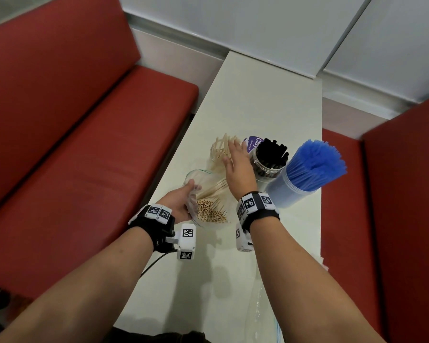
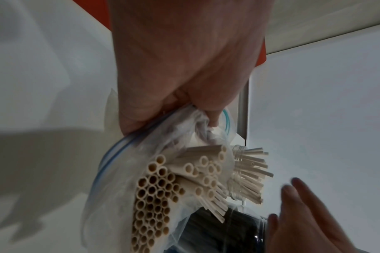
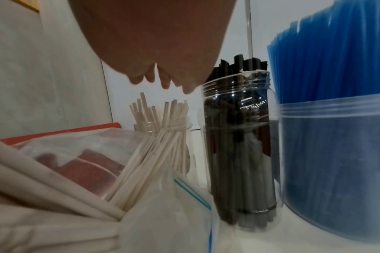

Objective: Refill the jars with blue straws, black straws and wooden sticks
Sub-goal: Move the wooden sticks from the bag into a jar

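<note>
Far left, a red bench [image 1: 84, 134] ran alongside the white table [image 1: 258, 100]. Left hand [image 1: 181, 201] pinched the rim of a clear zip bag [image 2: 124, 171], w/ fingers curled round the plastic; bag lay on the table, mouth toward the jars, holding pale tubes and thin wooden sticks [image 1: 213, 191]. Just beyond it stood the stick jar [image 3: 162, 126], sticks fanned out the top. Right hand [image 1: 238, 164] hovered over that jar, fingers straight & spread, holding nothing; whether fingertips touched the sticks, can't tell. Next right, jar of black straws [image 1: 270, 157] looked full, a purple-labelled lid [image 1: 252, 143] behind it. Far right, big tub of blue straws [image 1: 312, 164], also packed.

Step in hand was prob. the wooden-stick refill, the last of three. Next move likely called for reaching into the bag, taking only the thin sticks, not the tubes, & dropping them upright w/o knocking the light jar.
</note>
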The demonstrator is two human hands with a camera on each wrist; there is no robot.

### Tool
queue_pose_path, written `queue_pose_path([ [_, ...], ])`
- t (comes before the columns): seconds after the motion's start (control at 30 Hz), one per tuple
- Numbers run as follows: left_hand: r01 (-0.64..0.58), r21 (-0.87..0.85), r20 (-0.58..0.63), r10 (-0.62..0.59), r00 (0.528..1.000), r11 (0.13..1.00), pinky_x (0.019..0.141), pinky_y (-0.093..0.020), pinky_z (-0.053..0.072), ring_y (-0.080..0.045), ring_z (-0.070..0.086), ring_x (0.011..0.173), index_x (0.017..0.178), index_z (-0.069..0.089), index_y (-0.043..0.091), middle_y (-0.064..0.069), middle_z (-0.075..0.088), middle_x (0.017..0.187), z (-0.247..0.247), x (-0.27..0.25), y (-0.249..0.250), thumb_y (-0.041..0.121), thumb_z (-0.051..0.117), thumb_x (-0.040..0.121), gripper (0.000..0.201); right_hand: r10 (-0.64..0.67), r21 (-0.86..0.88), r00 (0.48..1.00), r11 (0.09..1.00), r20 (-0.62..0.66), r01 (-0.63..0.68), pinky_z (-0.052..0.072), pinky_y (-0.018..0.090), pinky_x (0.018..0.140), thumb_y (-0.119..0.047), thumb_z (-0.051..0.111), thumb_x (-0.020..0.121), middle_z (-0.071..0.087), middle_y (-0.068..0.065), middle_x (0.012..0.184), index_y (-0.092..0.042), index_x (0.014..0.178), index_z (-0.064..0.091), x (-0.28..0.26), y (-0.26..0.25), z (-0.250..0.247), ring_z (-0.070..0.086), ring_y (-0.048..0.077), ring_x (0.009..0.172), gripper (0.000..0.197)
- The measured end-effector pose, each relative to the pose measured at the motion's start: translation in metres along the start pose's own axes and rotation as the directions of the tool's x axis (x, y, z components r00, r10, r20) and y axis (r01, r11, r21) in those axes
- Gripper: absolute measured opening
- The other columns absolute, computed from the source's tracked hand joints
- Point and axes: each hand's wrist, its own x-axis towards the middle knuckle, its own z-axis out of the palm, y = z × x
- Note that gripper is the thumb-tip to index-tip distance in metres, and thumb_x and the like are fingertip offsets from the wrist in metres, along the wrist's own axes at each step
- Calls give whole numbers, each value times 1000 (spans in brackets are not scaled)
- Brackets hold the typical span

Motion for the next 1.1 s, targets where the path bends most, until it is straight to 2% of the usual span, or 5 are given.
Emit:
queue_pose_path([
  [0.13, 5, -54, 4, -5, 1000, 999, 62, -29, 46, -11, 42, 50, 104, 66, 20, 1, 43, 75, -3, 4, -2, 52, 52, 101, 35, 98, 267, 958, 963, -271, -23, 54, 30, 90, -13, 41, 101, 69, 1, 110, -24, 117, 63, -24, -3, -5, 66, 13, 102, 29],
  [0.27, 22, -130, 8, -21, 1000, 991, 48, -21, 49, -3, 45, 41, 108, 65, 20, 1, 46, 84, 0, 4, -3, 50, 52, 102, 33, 432, 554, 900, 736, 57, -389, 59, 39, 69, -4, 42, 101, 62, 9, 78, -18, 95, 58, -45, 4, -5, 63, 21, 65, 21],
  [0.8, 76, -56, 63, -72, 995, 996, 59, -24, 42, -10, 47, 38, 99, 61, 22, 5, 48, 50, 7, -11, -33, 52, 51, 101, 32, 636, 324, 763, 701, 119, -635, 53, 41, 78, -25, 71, 87, 68, 14, 81, 2, 87, 66, -87, 5, 24, 63, 30, 79, 28],
  [0.93, 149, -40, 161, -140, 977, 988, 76, -35, 57, -26, 78, 86, 102, 64, 15, -9, 78, 89, 8, -17, -35, 51, 47, 104, 40, 708, 491, 699, 575, 102, -654, 53, 44, 86, -20, 73, 87, 70, 20, 100, 0, 100, 64, -82, 3, 32, 66, 32, 89, 25],
  [1.1, 126, -51, 110, -120, 987, 991, 74, -41, 56, -25, 70, 72, 104, 62, 16, -12, 72, 91, 3, -16, -27, 49, 51, 103, 35, 667, 528, 740, 601, 81, -600, 51, 42, 79, -21, 73, 91, 67, 14, 88, -10, 84, 60, -80, -4, 42, 63, 29, 82, 18],
])
